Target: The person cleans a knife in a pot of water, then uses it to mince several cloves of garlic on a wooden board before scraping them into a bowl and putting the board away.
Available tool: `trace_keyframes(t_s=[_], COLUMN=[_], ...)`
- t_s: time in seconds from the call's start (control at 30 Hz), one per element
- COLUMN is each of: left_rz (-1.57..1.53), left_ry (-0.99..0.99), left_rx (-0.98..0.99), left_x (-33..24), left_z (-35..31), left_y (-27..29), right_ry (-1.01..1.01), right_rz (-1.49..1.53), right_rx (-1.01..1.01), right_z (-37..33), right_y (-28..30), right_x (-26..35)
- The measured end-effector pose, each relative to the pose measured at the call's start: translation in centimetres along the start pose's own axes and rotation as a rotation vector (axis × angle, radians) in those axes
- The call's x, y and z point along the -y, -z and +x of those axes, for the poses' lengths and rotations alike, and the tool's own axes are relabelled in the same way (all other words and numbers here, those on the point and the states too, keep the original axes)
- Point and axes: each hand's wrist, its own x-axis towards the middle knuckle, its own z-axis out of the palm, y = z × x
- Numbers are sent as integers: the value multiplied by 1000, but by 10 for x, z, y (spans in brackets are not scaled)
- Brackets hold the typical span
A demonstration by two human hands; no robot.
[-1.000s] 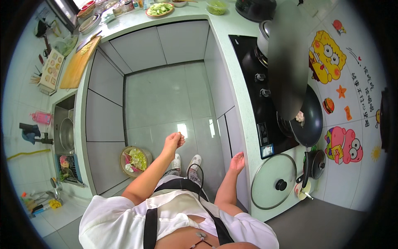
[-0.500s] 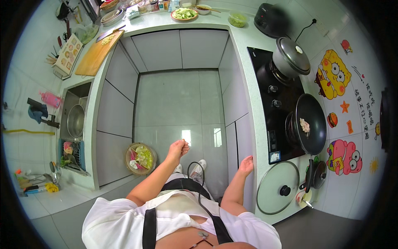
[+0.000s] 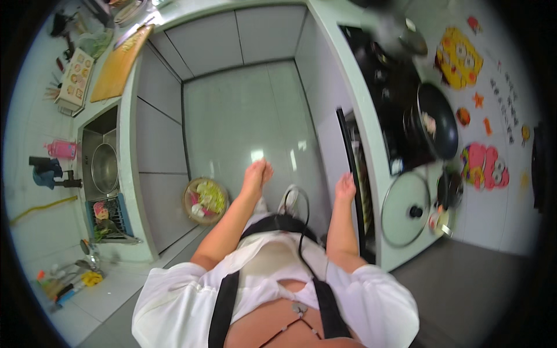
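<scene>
Drawer (image 3: 346, 145) near right hand (image 3: 345, 187); blurry wall lettering (image 3: 502, 108)

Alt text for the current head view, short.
A person's right hand is at the edge of a partly open drawer below a kitchen counter; the left hand is loosely curled over the floor. On the hob, a dark pan holds pinkish food; a glass lid lies nearby.

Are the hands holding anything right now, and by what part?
The right hand is at the front edge of the open drawer; whether it grips or only touches cannot be told. The left hand shows nothing held.
</scene>
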Motion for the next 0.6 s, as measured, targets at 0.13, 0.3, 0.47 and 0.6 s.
trace_keyframes(t_s=[0.13,0.3,0.47,0.6], left_rz=[49,104,193,218], left_ry=[92,128,173,207], left_rx=[-251,-223,-199,-207], left_x=[-15,-15,-8,-1], left_z=[-12,-11,-21,-31], left_y=[-24,-24,-31,-20], right_ry=[-174,-387,-486,-493], right_rz=[-19,-97,-230,-473], right_rx=[-77,-29,74,179], right_z=[-48,-98,-124,-138], right_y=[-6,-10,-2,8], right_x=[-21,-31,-43,-47])
